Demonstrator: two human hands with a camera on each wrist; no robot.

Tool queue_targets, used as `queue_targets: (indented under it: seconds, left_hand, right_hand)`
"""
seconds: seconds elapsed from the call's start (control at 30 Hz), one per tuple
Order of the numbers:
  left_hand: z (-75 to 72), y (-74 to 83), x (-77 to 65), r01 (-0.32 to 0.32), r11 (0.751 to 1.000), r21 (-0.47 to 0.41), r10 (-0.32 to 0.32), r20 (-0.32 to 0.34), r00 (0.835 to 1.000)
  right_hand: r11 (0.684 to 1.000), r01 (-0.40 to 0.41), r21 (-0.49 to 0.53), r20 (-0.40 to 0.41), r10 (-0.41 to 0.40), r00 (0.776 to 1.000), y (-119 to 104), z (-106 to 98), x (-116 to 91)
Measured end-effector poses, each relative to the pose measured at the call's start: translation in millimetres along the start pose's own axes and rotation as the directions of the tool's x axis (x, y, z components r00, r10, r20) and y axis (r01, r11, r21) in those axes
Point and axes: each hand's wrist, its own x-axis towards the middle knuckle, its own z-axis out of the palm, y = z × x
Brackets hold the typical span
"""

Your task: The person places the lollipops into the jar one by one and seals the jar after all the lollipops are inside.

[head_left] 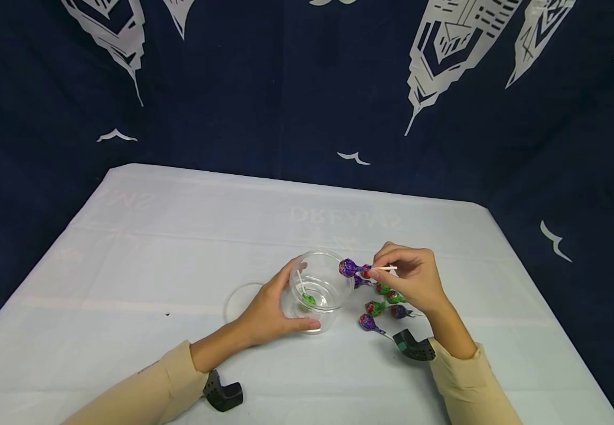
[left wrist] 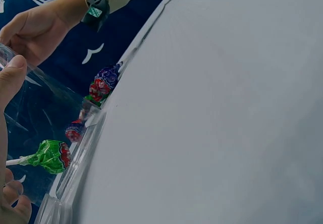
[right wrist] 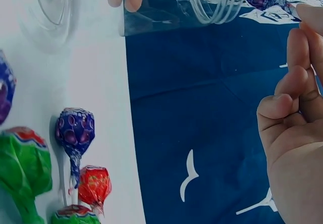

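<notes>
My left hand [head_left: 267, 313] grips a clear plastic jar [head_left: 339, 293] by its side, thumb at the front and fingers around the back. The jar stands upright, mouth up, with a green-wrapped lollipop [left wrist: 50, 156] leaning inside, its white stick pointing upward. At the right of the jar's rim, my right hand [head_left: 415, 277] pinches a purple-wrapped lollipop [head_left: 348, 268] by its white stick. That lollipop lies level, candy end toward the jar's mouth. Below the right hand, several lollipops [head_left: 375, 308] in green, purple and red wrappers lie on the table.
A round clear lid [head_left: 227, 302] lies flat left of the jar, partly behind my left hand. The white cloth-covered table [head_left: 126, 265] reaches back to a dark blue curtain [head_left: 259, 88] with white prints. Each wrist wears a black camera mount [head_left: 223, 394].
</notes>
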Motion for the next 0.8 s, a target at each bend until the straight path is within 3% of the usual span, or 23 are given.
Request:
queue_targets:
  seconds: [0.37, 0.8]
  left_hand:
    - [-0.5, 1.4, -0.3, 0.0, 1.0, 0.003, 0.0, 0.003, 1.0]
    - [0.9, -0.3, 1.2, -0.035, 0.999, 0.013, 0.035, -0.012, 0.999]
  right_hand:
    - [1.0, -0.02, 0.009, 0.031, 0.019, 0.999, 10.5, 7.0, -1.9]
    - [0.987, -0.144, -0.076, -0.039, 0.141, 0.989, 8.2, -13.1, -32.9]
